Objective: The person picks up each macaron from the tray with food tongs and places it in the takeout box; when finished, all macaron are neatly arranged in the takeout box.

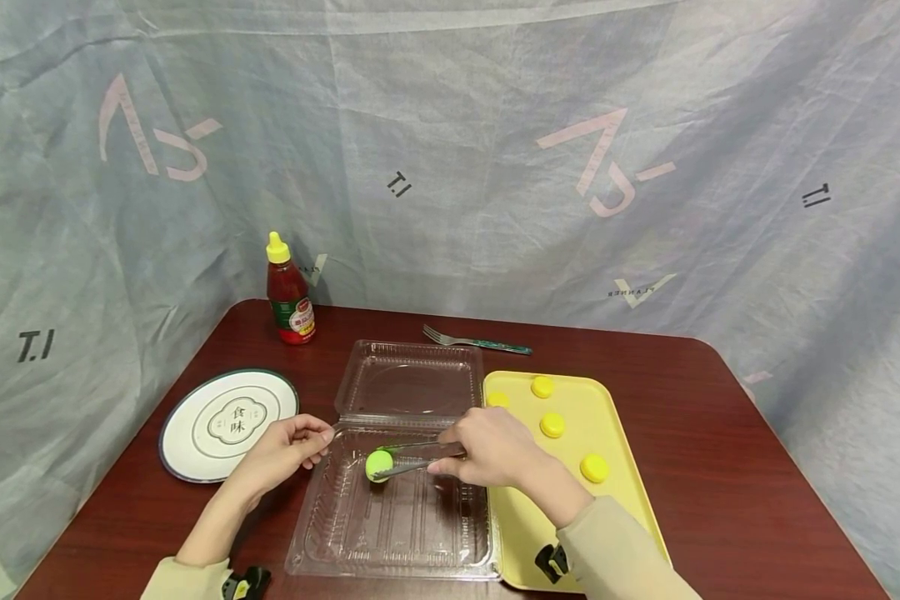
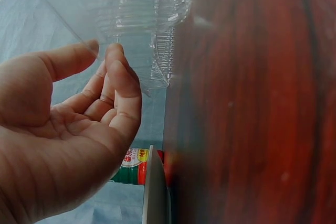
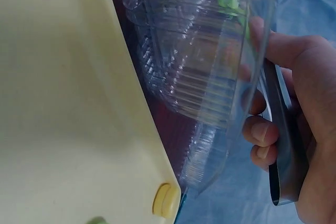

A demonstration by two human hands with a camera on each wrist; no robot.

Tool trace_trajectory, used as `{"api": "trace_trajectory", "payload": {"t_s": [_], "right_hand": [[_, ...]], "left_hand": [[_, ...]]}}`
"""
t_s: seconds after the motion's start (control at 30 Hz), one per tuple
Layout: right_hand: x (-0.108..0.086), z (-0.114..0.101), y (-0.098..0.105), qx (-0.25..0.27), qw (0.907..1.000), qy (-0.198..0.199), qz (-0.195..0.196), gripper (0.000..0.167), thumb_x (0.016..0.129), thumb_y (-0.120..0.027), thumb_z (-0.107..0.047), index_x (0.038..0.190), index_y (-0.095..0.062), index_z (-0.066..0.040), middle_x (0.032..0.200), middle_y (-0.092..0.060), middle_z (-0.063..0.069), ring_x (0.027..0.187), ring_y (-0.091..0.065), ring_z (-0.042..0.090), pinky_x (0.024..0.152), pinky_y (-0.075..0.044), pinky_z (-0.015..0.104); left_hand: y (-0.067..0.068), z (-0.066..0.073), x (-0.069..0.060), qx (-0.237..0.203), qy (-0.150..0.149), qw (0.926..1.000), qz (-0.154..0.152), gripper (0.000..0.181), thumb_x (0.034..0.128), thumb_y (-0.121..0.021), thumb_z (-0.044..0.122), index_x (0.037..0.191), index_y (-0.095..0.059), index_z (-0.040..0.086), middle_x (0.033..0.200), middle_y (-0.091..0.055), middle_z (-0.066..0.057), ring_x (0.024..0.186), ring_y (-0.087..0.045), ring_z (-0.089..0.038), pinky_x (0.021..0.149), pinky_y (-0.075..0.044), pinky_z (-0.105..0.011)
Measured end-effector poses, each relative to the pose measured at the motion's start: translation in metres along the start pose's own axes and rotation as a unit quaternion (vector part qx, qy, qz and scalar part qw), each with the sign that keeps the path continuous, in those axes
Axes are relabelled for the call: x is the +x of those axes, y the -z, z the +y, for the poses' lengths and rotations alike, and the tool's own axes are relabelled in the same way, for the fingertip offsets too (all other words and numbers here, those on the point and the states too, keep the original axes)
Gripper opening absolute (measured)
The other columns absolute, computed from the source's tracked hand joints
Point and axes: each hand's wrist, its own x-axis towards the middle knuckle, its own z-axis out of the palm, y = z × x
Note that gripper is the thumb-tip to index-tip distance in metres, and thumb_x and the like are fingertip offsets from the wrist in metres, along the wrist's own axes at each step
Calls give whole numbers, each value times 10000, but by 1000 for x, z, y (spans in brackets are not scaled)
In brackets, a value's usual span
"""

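While the green macaron [image 1: 378, 467] sits between the tips of the tongs [image 1: 405, 470] inside the clear box [image 1: 420, 533], the right hand [image 1: 491, 446] has its fingers curled firmly around the tongs, presumably to keep skin off the piece. At the box's left rim, the left hand [image 1: 285, 450] holds its fingers nearly closed, lightly pinching the edge, apparently to steady thin plastic. Just right stands the yellow tray [image 1: 517, 533], bearing yellow macarons [image 1: 552, 425], likely placed for a short reach.

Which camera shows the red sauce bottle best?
The head view: it shows the whole bottle, cap to base. The left wrist view catches only part, behind the left hand and plate. The right wrist view doesn't show it.
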Motion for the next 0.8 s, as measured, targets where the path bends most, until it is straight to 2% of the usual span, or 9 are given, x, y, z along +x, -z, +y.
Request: {"api": "trace_trajectory", "payload": {"t_s": [0.17, 0.4, 0.5, 0.63, 0.8], "right_hand": [[4, -3, -4, 10, 10000, -10, -72, 393, 867, -702, -558, 1016, -800, -207, 839, -741, -108, 558, -533, 4, 481, -417, 222], [6, -6, -8, -96, 9999, 14, -88, 339, 871, -696, -561, 928, -795, -242, 656, -639, -166, 519, -468, 15, 452, -370, 226], [6, -7, -11, -89, 9999, 11, -109, 336, 867, -697, -568, 918, -794, -250, 645, -629, -163, 500, -443, 24, 435, -357, 221], [7, -8, -13, -119, 9999, 2, -114, 374, 859, -698, -580, 985, -803, -244, 767, -714, -128, 499, -447, 19, 429, -358, 207], [8, -10, -14, -214, 9997, -28, -151, 393, 855, -690, -600, 985, -802, -246, 696, -677, -126, 470, -409, 27, 406, -333, 211]], "left_hand": [[0, 0, 0, 14, -8, 10000, -6, 228, 983, -628, 125, 1098, -626, -72, 852, -644, -85, 763, -601, -177, 665, -534, -297], [-1, 0, 0, -3, -32, 10000, -15, 226, 982, -632, 128, 1097, -628, -67, 847, -639, -81, 755, -596, -173, 663, -532, -296], [-1, 0, -1, -23, -48, 10000, -10, 229, 979, -637, 132, 1096, -629, -64, 844, -636, -79, 752, -595, -170, 663, -533, -299], [-1, 0, 0, -18, -61, 10000, 19, 217, 976, -638, 121, 1087, -629, -65, 838, -632, -79, 747, -592, -169, 661, -532, -299], [-1, -1, 0, 11, -51, 10000, 35, 211, 976, -637, 118, 1083, -630, -64, 842, -635, -80, 752, -596, -174, 661, -531, -297]]}}
